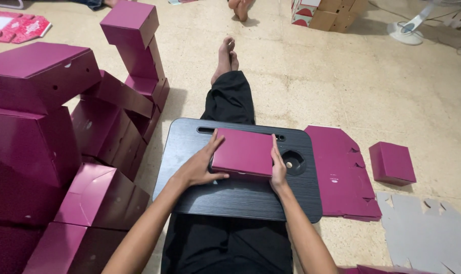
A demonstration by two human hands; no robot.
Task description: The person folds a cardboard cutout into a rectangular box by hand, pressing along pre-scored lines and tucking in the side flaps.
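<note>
One folded magenta cardboard box (243, 152) lies flat on the black lap desk (240, 195), which rests across the person's outstretched legs. The left hand (200, 167) presses against the box's left edge, thumb along the near side and fingers spread up the far corner; its grip is open and flat against the card, not pinching. The right hand (278, 170) clasps the right edge, fingers curled over the side, so the box sits squeezed between the two grips.

Just right of the right hand, a round cup recess (294, 162) is sunk into the desk, with one small pale object in it. Beyond the fingertips of both hands runs a slot handle (206, 130) at the desk's far edge.

Well left of the left hand stands a pile of finished magenta boxes (88, 142); about ten can be counted, though the stack hides some. Right of the right hand, on the floor, lies a stack of flat unfolded magenta blanks (342, 172), one small assembled box (392, 163), and grey-backed blanks (426, 231) beside it. Far ahead stands one white fan base (405, 31).
</note>
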